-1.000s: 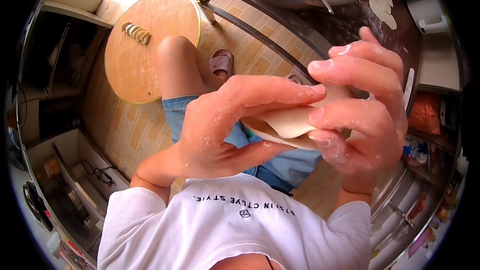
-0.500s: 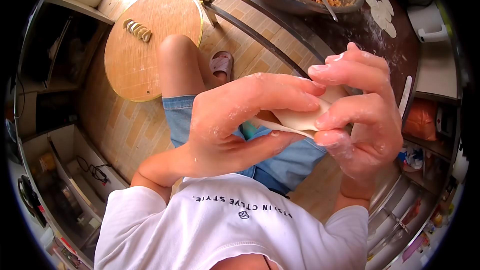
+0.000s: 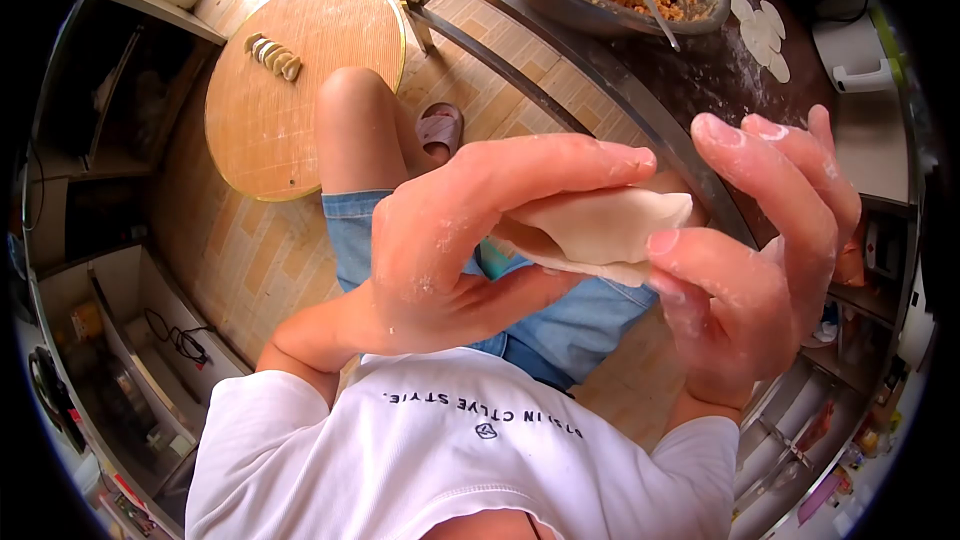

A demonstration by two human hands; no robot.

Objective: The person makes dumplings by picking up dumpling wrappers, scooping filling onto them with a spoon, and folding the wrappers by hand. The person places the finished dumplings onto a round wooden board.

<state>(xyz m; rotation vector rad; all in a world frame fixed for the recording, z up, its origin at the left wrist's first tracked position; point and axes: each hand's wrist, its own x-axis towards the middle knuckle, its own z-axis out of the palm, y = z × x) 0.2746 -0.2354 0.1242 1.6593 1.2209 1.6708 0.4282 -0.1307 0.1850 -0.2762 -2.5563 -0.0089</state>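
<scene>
A folded dough wrapper (image 3: 610,225) hangs in the air above my lap, its right side pinched together and its left side still gaping. My left hand (image 3: 470,230) curls round the left part, fingers above and thumb below. At the right edge, my right hand (image 3: 755,250) grips the dough between thumb and index finger, the other fingers raised and spread. White flour dusts both hands. Filling inside the wrapper is hard to make out.
A metal bowl of orange-brown filling (image 3: 710,15) with a spoon (image 3: 650,5) stands on the dark table (image 3: 680,70) at the top. Round dough wrappers (image 3: 765,35) lie beside it. A row of folded dumplings (image 3: 272,57) rests on a round wooden board (image 3: 310,130) at upper left.
The right hand's upper fingers have lifted off the dough and spread, and that hand has shifted slightly right. More of the wrapper's pinched edge now shows.
</scene>
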